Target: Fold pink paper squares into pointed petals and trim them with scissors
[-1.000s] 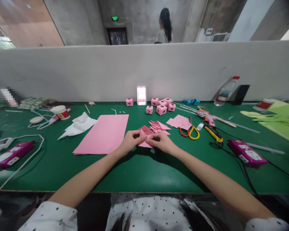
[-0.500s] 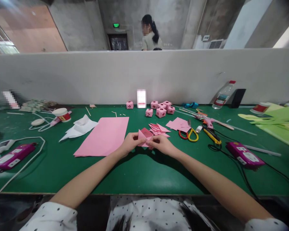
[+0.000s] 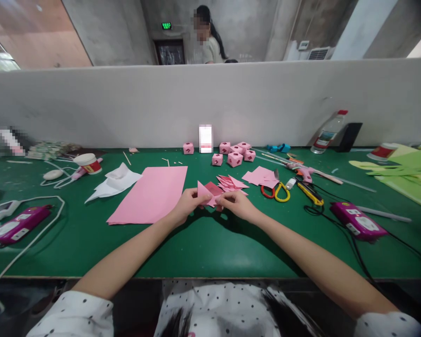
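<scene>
Pink, pointed, folded paper sits between the bare left hand and bare right hand, both pinching it.

There are seven visible pink cubes, two cups, one bottle.

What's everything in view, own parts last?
held paper: 1, pink, centre
folded pieces: pile, pink, centre
small sheets: several, pink, centre right
large sheets: stack, pink, left
tissue: 1, white, left
cubes: 7, pink, back
screen: 1, white, back
scissors: 1, red-yellow, right
cutter: 1, yellow, right
glue gun: 1, pink, right
devices: 2, purple, both sides
cups: 2, red-white, both sides
bottle: 1, clear, back right
cut sheets: several, green, right
table: 1, green, beneath
partition: 1, grey, back
person: 1, pale top, behind partition
left grip: 1, on held paper
right grip: 1, on held paper
</scene>
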The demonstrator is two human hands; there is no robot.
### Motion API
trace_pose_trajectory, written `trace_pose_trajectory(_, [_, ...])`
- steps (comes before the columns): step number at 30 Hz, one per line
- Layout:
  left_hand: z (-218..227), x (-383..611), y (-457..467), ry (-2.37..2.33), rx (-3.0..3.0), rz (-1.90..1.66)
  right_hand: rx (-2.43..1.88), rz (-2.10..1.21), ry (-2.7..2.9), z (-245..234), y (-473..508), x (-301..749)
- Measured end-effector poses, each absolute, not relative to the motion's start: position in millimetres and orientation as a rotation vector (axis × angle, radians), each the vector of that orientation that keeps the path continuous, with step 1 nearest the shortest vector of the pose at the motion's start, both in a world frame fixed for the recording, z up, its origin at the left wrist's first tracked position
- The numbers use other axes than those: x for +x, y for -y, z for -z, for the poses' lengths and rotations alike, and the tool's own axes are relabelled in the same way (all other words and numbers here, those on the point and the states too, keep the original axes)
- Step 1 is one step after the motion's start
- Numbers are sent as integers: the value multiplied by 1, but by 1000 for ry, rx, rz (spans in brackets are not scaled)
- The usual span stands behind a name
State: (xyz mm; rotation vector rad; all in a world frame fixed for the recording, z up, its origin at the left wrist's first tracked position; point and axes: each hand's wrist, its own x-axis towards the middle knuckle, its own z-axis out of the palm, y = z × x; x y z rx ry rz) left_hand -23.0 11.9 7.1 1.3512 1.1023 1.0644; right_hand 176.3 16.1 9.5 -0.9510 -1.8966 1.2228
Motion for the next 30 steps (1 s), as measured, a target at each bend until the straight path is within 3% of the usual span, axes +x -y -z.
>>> trace_pose_trajectory(13, [-6, -26, -14, -1100, 1365, -1085, -942, -1208, 1873, -8, -16, 176])
trace_pose_trajectory(19, [-6, -27, -15, -1135, 1350, -965, -953, -1062, 1951, -6, -17, 177])
trace_pose_trajectory(30, [-10, -23, -10, -1141, 1319, -1057, -946, -949, 1999, -3, -18, 176])
